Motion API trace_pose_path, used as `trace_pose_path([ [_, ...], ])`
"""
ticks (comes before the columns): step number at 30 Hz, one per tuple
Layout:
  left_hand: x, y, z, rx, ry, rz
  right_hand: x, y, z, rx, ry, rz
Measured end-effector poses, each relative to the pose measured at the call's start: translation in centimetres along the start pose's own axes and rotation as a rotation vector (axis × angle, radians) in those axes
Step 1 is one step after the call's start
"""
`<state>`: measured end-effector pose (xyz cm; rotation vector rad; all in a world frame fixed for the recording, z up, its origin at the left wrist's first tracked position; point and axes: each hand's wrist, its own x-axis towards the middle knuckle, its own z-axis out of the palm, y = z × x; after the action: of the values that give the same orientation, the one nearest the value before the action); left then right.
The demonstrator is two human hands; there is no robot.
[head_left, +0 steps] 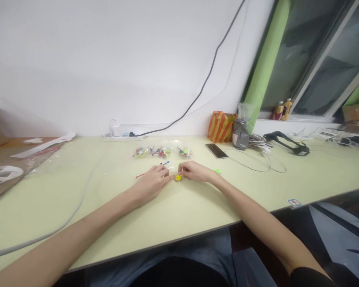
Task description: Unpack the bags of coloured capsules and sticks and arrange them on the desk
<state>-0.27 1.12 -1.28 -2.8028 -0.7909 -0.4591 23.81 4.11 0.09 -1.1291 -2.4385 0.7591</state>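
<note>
A small yellow plastic piece [178,177] lies on the table between my two hands, with something clear or pale under it. My right hand [194,170] is closed at the fingertips on the edge of this piece. My left hand [152,182] rests on the table, fingers apart, one fingertip reaching to the piece's left side. Just beyond the left fingers are a thin red stick [139,175] and a blue arrow-tipped stick [166,163]. A whitish bit [170,168] shows between the hands. Behind my right wrist sits a bright green piece [217,171].
Clear bags of colourful small parts [160,152] lie farther back. A phone [217,151], striped bag [221,126], grey pouch [241,134] and black headset-like frame [288,143] stand to the right. A power strip [122,137] lies by the wall; a grey cable [62,225] crosses at left.
</note>
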Motion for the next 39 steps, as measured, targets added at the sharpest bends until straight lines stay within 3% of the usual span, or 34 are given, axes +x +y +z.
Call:
trace_pose_path([
  [10,-0.7,-1.1,-0.8,-0.036,0.042,-0.031,0.2,-0.1,-0.2,0.033,-0.027,-0.182],
  [15,-0.6,-1.0,-0.3,-0.053,0.013,-0.045,0.3,-0.1,0.9,0.056,0.049,-0.215],
  [18,-0.6,-0.9,-0.1,-0.061,0.010,-0.062,1.1,1.1,0.6,0.088,0.070,-0.271],
  [20,-0.5,-0.9,-0.2,-0.026,0.010,-0.051,1.5,3.1,-1.0,0.084,0.137,-0.278],
  [22,-0.5,-0.9,-0.6,0.035,0.006,-0.032,1.4,6.2,-3.6,0.008,0.408,-0.139],
  [24,-0.5,-0.8,-1.0,0.096,0.005,-0.013,0.7,9.8,-6.0,-0.134,0.758,0.125],
  [26,-0.6,-0.8,-1.4,0.145,0.004,0.011,-0.3,13.1,-7.3,-0.275,0.887,0.425],
  [28,-0.6,-0.7,-1.5,0.172,0.005,0.026,-0.9,15.7,-7.5,-0.322,0.818,0.625],
  [30,-0.7,-0.7,-1.4,0.176,0.006,0.028,-0.9,17.4,-6.9,-0.367,0.713,0.711],
  [39,-0.7,-0.8,-1.1,0.114,0.053,0.004,0.9,19.2,-6.8,-0.351,0.743,0.813],
])
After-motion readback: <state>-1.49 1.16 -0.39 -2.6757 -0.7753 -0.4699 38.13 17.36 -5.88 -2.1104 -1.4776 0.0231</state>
